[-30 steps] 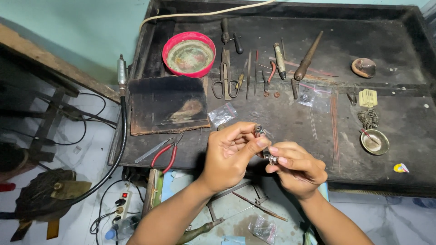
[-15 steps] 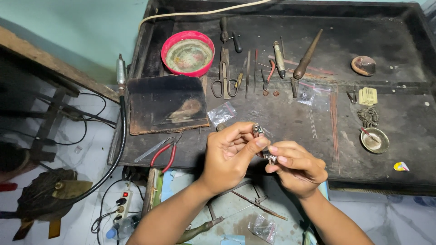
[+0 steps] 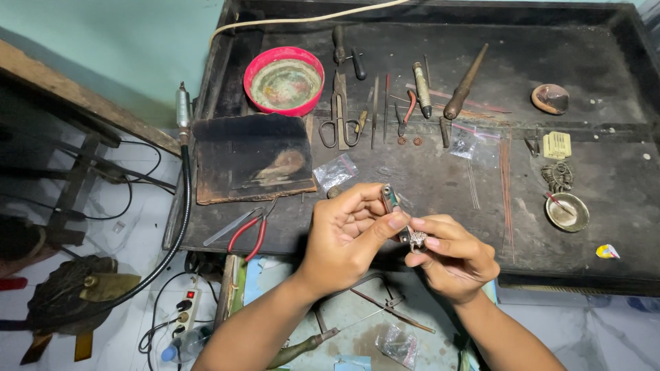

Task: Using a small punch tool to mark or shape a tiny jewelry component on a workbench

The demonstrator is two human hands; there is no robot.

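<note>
1. Left hand (image 3: 347, 237) pinches a small slim metal tool (image 3: 393, 206) between thumb and fingers, fingers closed on it, tip angled down at the piece, probably for control.
2. Right hand (image 3: 450, 254) has fingertips closed around a tiny sparkly silver jewellery piece (image 3: 417, 238), held over the near edge of the dark, worn workbench tray (image 3: 440, 172), close to the eyes.
3. Red-handled pliers (image 3: 249, 230) sit near left, within easy grab.
4. Scissors (image 3: 338, 113) and the red round bowl (image 3: 284, 80) are parked far back, out of the way.
</note>
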